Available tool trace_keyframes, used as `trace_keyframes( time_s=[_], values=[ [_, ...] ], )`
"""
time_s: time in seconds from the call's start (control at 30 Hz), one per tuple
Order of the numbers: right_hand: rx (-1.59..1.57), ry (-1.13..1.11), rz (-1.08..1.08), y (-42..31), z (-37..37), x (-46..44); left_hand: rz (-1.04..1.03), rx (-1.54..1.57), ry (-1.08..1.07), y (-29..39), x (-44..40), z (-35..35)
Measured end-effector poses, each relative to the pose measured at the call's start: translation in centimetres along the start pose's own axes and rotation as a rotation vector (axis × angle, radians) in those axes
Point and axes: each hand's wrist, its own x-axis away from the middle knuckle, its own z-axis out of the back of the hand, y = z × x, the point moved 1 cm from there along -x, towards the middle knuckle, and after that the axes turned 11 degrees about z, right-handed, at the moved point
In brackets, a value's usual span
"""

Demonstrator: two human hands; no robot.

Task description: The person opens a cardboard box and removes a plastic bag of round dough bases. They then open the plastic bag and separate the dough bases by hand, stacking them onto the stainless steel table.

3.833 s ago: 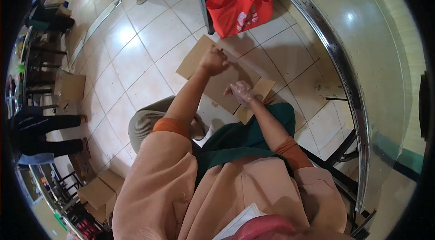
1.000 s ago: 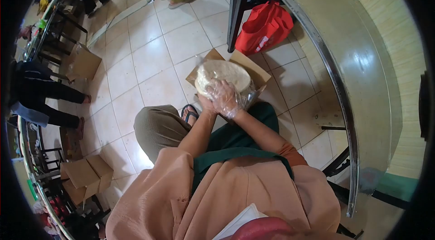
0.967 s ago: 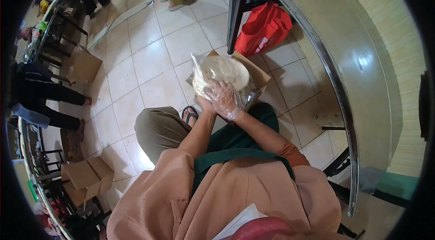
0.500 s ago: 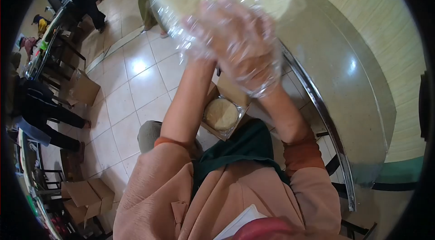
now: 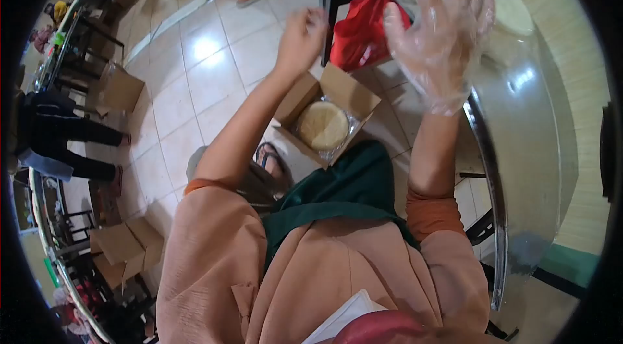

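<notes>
My right hand [image 5: 441, 42] wears a clear plastic glove and is held over the table's edge. Its fingers are spread, with nothing held. Behind it on the table lie pale, flat, round dough-like discs [image 5: 509, 6], partly covered by the hand. My left hand [image 5: 302, 39] is bare and raised over the floor, left of the red bag; its fingers look bent but are smeared by motion. Below, between the hands, an open cardboard box [image 5: 355, 94] holds a round pale stack [image 5: 322, 126] in clear plastic.
The metal-edged table [image 5: 519, 169] curves along my right side. A red bag [image 5: 363, 31] sits by a dark table leg [image 5: 329, 0]. At left are cardboard boxes [image 5: 120, 89], another opened box [image 5: 126, 243], and people standing by a long table, one in dark trousers [image 5: 78, 133].
My hands have come apart: the left left the gloved right hand and moved left, while the right shifted right with fingers spread. The view has turned, showing the red bag.
</notes>
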Motion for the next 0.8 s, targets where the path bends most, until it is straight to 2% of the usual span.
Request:
trace_keyframes(
  time_s=[0.03,0.07,0.1,0.13,0.17,0.2,0.23,0.27,0.33,0.4,0.43,0.47,0.6,0.8],
  values=[
    [-0.163,0.074,-0.005,-1.2,-0.9,1.5,0.121,-0.118,-0.194,-1.1,4.1,0.6],
    [-0.321,0.153,-0.01,-2.4,-2.0,3.1,0.38,-0.292,-0.624,-0.8,7.1,1.8],
    [-0.53,0.142,-0.073,-4.4,-4.3,5.1,-0.103,-0.37,-0.706,-7.5,11.2,0.8],
    [-0.737,0.128,-0.139,-7.0,-7.2,7.8,0.08,-0.539,-0.996,-7.4,13.6,1.0],
    [-0.906,-0.105,-0.304,-9.6,-10.3,10.5,0.228,-0.747,-1.29,-7.1,16.2,1.3],
    [-0.955,-0.542,-0.515,-12.2,-14.8,14.7,0.092,-0.956,-1.413,-8.3,18.4,0.5],
    [-0.872,-1.028,-0.65,-14.0,-18.7,18.8,0.108,-1.004,-1.422,-8.8,19.7,-0.6],
    [-0.705,-1.386,-0.634,-16.1,-26.5,27.7,0.122,-1.054,-1.43,-8.9,20.6,-2.1],
    [-0.533,-1.472,-0.779,-16.7,-32.2,43.3,0.184,-1.138,-1.448,-11.0,22.0,-3.1],
    [-0.42,-1.48,-1.297,-14.1,-26.3,39.8,0.293,-1.195,-1.468,-14.5,23.1,-3.3],
    [-0.51,-1.41,-1.446,-13.9,-26.1,40.6,0.275,-1.325,-1.532,-15.6,23.0,-2.9],
    [-0.575,-1.39,-1.535,-14.1,-26.7,41.4,0.28,-1.324,-1.517,-16.1,22.6,-2.3],
    [-0.939,-1.381,-1.754,-14.1,-28.1,43.7,0.292,-1.279,-1.47,-15.4,20.6,-0.5],
    [-1.271,-1.345,-1.789,-12.9,-27.5,42.7,0.183,-1.274,-1.4,-16.3,21.0,0.1]
  ],
)
